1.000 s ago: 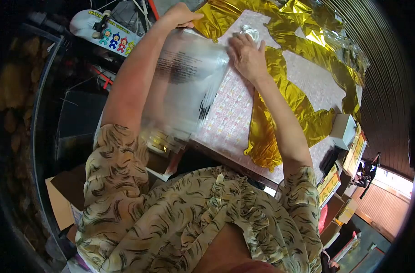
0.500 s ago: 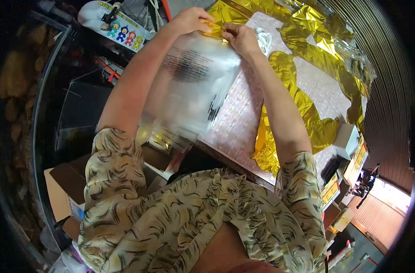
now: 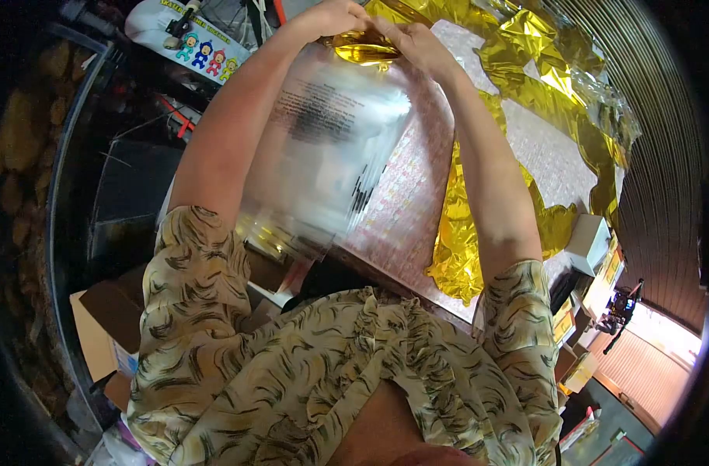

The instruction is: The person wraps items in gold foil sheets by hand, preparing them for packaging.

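My left hand point(image 3: 332, 19) is at the far end of the table with its fingers closed on a shiny gold foil piece point(image 3: 366, 53), which looks like a flat foil balloon. Beside it, my right hand point(image 3: 420, 48) pinches the same foil; the fingertips of both hands meet and are partly hidden. Beneath my wrists lies a stack of clear plastic bags point(image 3: 308, 167) with printed black text, blurred toward its near end. More flat gold foil balloons point(image 3: 457, 241) lie to the right of the bags, partly behind my right forearm.
A pink patterned table point(image 3: 405, 186) carries the foil and bags. At the upper left is a white skateboard point(image 3: 191, 39) with cartoon figures. A white box point(image 3: 589, 242) sits at the table's right side. Cardboard boxes point(image 3: 94, 334) stand at lower left, and a ribbed shutter point(image 3: 665, 202) at right.
Both hands have moved slightly farther away and closer together. The foil between them now shows a rounded, folded edge. My right forearm covers more of the gold foil on the table.
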A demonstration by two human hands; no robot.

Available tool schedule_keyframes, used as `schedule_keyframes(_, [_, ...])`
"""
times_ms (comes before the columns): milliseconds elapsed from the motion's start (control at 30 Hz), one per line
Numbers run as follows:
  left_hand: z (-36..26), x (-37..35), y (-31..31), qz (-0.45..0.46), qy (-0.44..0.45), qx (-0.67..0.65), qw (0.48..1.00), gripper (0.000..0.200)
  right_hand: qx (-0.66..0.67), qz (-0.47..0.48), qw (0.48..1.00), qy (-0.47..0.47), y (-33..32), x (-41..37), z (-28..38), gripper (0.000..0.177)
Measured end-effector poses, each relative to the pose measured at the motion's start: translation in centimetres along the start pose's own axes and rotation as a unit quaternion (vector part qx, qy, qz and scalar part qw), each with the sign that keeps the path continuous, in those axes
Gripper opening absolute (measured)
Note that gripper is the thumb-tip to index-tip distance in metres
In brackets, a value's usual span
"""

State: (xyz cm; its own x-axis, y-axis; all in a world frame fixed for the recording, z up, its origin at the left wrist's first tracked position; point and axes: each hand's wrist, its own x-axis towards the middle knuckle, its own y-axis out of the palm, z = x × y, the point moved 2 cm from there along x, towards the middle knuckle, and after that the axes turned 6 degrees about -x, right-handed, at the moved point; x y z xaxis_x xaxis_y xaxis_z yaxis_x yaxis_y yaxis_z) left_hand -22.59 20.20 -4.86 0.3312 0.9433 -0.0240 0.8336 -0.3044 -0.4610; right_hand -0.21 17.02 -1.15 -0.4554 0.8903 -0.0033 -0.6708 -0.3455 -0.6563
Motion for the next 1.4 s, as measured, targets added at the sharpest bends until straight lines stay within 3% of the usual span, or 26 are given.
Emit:
schedule_keyframes(33, [-0.6,0.2,0.2,0.003,0.002,-0.033,0.999,0.02,0.0,-0.001,1.0,0.0,-0.2,-0.2,0.5,0.055])
schedule_keyframes(67, [-6.0,-2.2,0.3,-0.019,-0.037,0.009,0.999,0.02,-0.067,0.001,0.998,0.012,-0.2,-0.4,0.9,0.055])
schedule_keyframes(100, [-6.3,-2.1,0.6,-0.019,-0.036,0.01,0.999,0.02,-0.134,0.003,0.991,0.024,-0.2,-0.6,1.2,0.054])
schedule_keyframes(167, [-6.5,-2.0,1.0,-0.037,0.044,0.012,0.998,0.016,-0.168,-0.03,0.985,0.002,0.2,-0.3,1.7,0.048])
schedule_keyframes(200, [-6.4,-2.3,1.2,-0.037,0.042,0.013,0.998,0.016,-0.195,-0.051,0.979,0.016,0.4,0.1,1.6,0.042])
schedule_keyframes(267, [-6.5,-3.1,1.4,-0.157,0.036,-0.131,0.978,0.015,-0.219,-0.073,0.972,0.033,0.8,0.6,1.1,0.037])
schedule_keyframes(300, [-6.9,-3.5,1.4,-0.154,0.037,-0.129,0.979,0.015,-0.211,-0.096,0.972,0.029,0.8,0.7,0.8,0.037])
schedule_keyframes(367, [-7.7,-5.0,0.5,-0.216,0.106,-0.002,0.971,0.016,-0.203,-0.119,0.971,0.025,0.5,0.7,0.8,0.038])
schedule_keyframes(433, [-6.3,-5.5,0.4,-0.207,0.136,0.033,0.968,0.019,-0.12,-0.126,0.984,0.043,0.0,0.4,1.3,0.042])
schedule_keyframes(500, [-0.6,-3.2,0.5,-0.064,0.083,0.047,0.993,0.019,-0.125,-0.135,0.982,0.049,0.1,1.0,0.3,0.049])
schedule_keyframes(633, [-2.5,-4.0,1.0,0.017,0.145,0.173,0.974,0.023,-0.151,-0.148,0.977,0.018,-0.5,0.4,0.8,0.058])
schedule_keyframes(900, [-2.2,-2.6,1.3,-0.042,0.108,0.167,0.979,0.023,-0.079,-0.091,0.993,0.007,-0.9,0.3,-0.2,0.061])
schedule_keyframes(967, [-1.4,-0.9,1.2,0.031,0.056,0.087,0.994,0.019,-0.052,-0.073,0.996,-0.02,-0.9,1.0,-1.5,0.064])
schedule_keyframes(1033, [-0.6,1.3,0.2,0.031,0.061,0.108,0.992,0.017,-0.024,-0.054,0.997,-0.046,-0.8,1.1,-1.8,0.067])
schedule_keyframes(1100, [-1.9,2.0,0.0,0.03,0.069,0.132,0.988,0.015,0.036,-0.007,0.998,-0.047,-0.7,0.7,0.0,0.063])
schedule_keyframes(1133, [-3.4,2.2,0.1,0.016,0.082,0.141,0.986,0.018,0.083,0.009,0.996,0.023,-0.7,-0.3,0.9,0.053])
schedule_keyframes(1167, [-4.3,2.6,0.2,0.002,0.095,0.151,0.984,0.024,0.084,0.006,0.996,0.024,-0.4,-0.4,0.8,0.053])
schedule_keyframes(1233, [-5.5,3.1,0.2,0.009,0.071,0.151,0.986,0.028,0.075,-0.034,0.994,-0.066,-0.1,-0.7,0.9,0.044])
schedule_keyframes(1300, [-6.3,3.0,0.0,0.03,0.003,0.138,0.99,0.028,0.022,-0.061,0.997,-0.039,0.2,0.3,-0.2,0.037])
schedule_keyframes(1333, [-6.3,2.7,0.4,0.031,0.004,0.141,0.99,0.028,0.032,-0.124,0.991,-0.039,0.2,0.9,-0.9,0.033])
schedule_keyframes(1367, [-6.4,2.2,0.6,-0.085,0.13,0.112,0.982,0.025,0.042,-0.186,0.981,-0.038,0.0,1.4,-1.4,0.029])
schedule_keyframes(1400, [-7.7,0.9,0.9,-0.197,0.253,0.078,0.944,0.023,0.043,-0.19,0.98,-0.038,-0.4,1.6,-1.2,0.029])
